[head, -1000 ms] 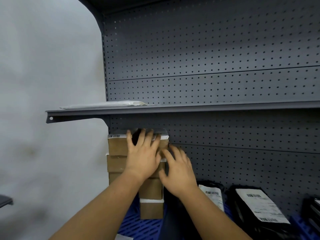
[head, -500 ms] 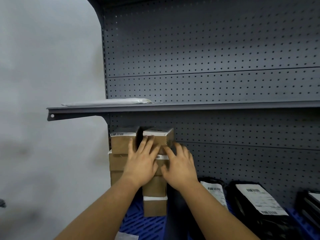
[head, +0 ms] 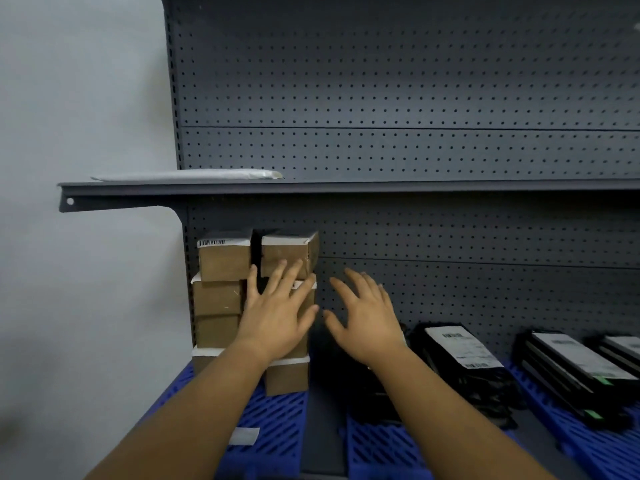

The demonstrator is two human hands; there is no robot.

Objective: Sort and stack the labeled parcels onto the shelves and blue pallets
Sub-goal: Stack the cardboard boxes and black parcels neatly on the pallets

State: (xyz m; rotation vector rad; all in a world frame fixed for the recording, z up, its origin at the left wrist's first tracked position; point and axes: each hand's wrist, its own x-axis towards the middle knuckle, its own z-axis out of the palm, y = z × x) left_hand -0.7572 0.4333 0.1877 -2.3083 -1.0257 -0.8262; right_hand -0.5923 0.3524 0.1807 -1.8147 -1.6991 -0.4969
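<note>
Two columns of small brown cardboard boxes [head: 221, 296] stand side by side at the left end of the blue pallet [head: 277, 420], hard against the perforated back panel [head: 415, 81] of a dark grey metal rack. The cartons are blocky and matte, each capped with white label paper; the top-left one shows a barcode strip. The top-right box [head: 289, 252] sits slightly skewed, one corner turned outward.

The left hand [head: 277, 317] lies flat with straight, spread fingers in front of the right-hand column, fingertips reaching the lower edge of that top box; it grips nothing. The right hand [head: 367, 320] is also spread and holds nothing, hanging just right of the stack, apart from it.

The pallet is slatted plastic, and a small white scrap [head: 244, 436] lies on it. Further right, flat black packages [head: 460, 358] with white printed labels rest on the pallets. Above, on the thin steel shelf [head: 381, 187], lies a flat white mailer [head: 187, 174], soft-edged and low.
</note>
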